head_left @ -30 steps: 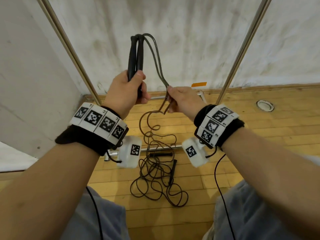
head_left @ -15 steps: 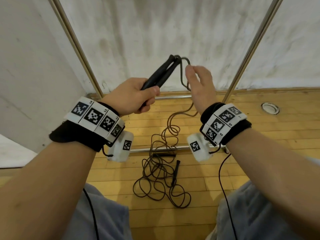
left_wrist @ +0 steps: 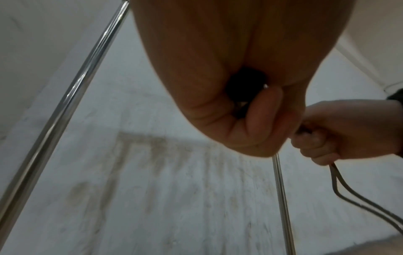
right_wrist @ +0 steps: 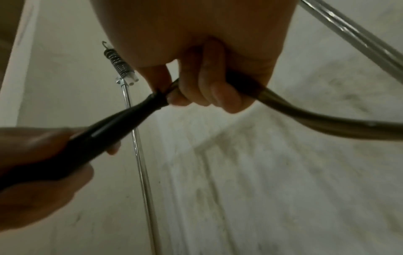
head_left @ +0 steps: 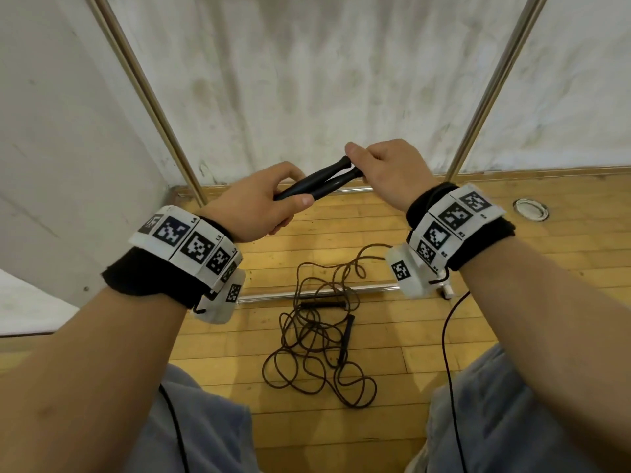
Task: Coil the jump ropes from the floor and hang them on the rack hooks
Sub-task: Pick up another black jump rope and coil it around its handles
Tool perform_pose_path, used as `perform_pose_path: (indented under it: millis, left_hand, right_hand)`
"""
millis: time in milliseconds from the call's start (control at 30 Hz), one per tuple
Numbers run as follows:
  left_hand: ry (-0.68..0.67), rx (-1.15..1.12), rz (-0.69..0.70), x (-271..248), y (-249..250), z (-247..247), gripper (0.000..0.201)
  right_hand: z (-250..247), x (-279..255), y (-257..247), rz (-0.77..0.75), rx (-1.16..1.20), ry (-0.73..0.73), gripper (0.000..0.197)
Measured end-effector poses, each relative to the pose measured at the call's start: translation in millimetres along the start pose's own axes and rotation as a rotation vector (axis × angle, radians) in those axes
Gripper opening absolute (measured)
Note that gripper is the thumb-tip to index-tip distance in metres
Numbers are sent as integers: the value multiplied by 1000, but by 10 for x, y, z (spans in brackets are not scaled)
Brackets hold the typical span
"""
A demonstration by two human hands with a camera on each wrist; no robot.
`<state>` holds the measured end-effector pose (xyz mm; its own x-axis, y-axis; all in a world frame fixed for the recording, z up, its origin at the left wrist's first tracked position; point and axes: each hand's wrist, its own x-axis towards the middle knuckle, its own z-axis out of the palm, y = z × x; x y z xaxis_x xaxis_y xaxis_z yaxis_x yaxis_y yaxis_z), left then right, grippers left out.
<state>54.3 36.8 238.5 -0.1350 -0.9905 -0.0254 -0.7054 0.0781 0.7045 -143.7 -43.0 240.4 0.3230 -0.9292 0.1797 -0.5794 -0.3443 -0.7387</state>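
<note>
Left hand (head_left: 263, 203) clenched around two black plastic jump-rope handles (head_left: 317, 181), now tilted lower, nearly level. Right hand (head_left: 389, 172), open half a second ago, now curled round the thin brown cord (right_wrist: 316, 120) at handle tips. Second tangled rope (head_left: 317, 346) on wooden floor (head_left: 512, 261).

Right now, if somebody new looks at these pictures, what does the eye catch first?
First, the two hands raised mid-frame: the left hand grips a pair of black handles, and the right hand holds the rope where it leaves them. Next, the tangled rope pile on the wooden floor below, between two slanted metal poles.
</note>
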Motion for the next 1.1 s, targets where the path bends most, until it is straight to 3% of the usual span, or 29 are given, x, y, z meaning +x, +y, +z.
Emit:
perform_pose_path:
  millis: [67, 233, 333, 500, 733, 900, 967, 1100]
  left_hand:
    - [17, 5, 20, -3, 11, 28, 2]
    - [-18, -98, 19, 15, 40, 53, 14]
    - [-34, -141, -27, 17, 64, 125, 17]
    - [27, -79, -1, 29, 78, 279, 3]
    - [-43, -133, -85, -5, 50, 182, 10]
    - [79, 111, 1, -14, 112, 169, 21]
    - [135, 47, 16, -14, 107, 141, 23]
    - [258, -380, -23, 8, 124, 131, 20]
  right_hand:
    - [-28, 14, 13, 12, -2, -4, 55]
    - [6, 30, -5, 174, 403, -17, 43]
    - [57, 22, -10, 233, 502, 21, 41]
    - [74, 36, -7, 251, 543, 86, 43]
    - [128, -40, -10, 174, 518, 62, 39]
    - [149, -66, -50, 200, 594, 76, 41]
    - [155, -72, -63, 157, 652, 49, 41]
    - [189, -100, -5, 45, 486, -51, 36]
